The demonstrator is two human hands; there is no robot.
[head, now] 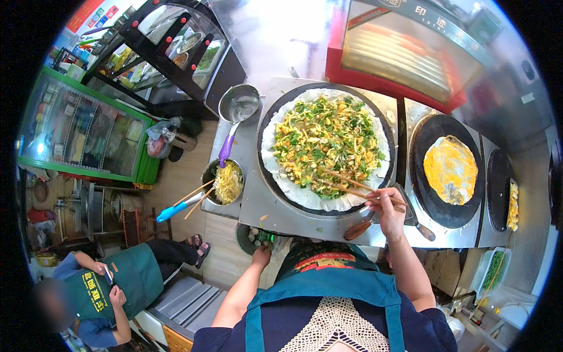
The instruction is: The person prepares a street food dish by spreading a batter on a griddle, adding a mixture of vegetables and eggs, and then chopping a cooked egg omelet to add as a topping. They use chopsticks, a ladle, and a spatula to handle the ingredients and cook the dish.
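My right hand (391, 212) grips a pair of wooden chopsticks (352, 187). Their tips reach into a chopped filling of greens and yellow egg-like bits (327, 141), spread over a thin pale flatbread (294, 190). Beneath the flatbread is a round black griddle (264, 169). Beside that hand lie a wooden-handled scraper (358, 230) and a second wooden handle (425, 232), its metal part partly hidden. My left hand (262, 256) hangs low near a bin (246, 240) below the counter; its fingers are too indistinct to tell whether they hold anything.
Left of the griddle stand a purple-handled ladle or pan (239, 103) and a pot of shredded yellow food (228, 182). An egg-covered pancake (451, 171) lies on the right griddle (422, 204). A red-framed display case (396, 66) borders the back. A co-worker (114, 286) holds a phone.
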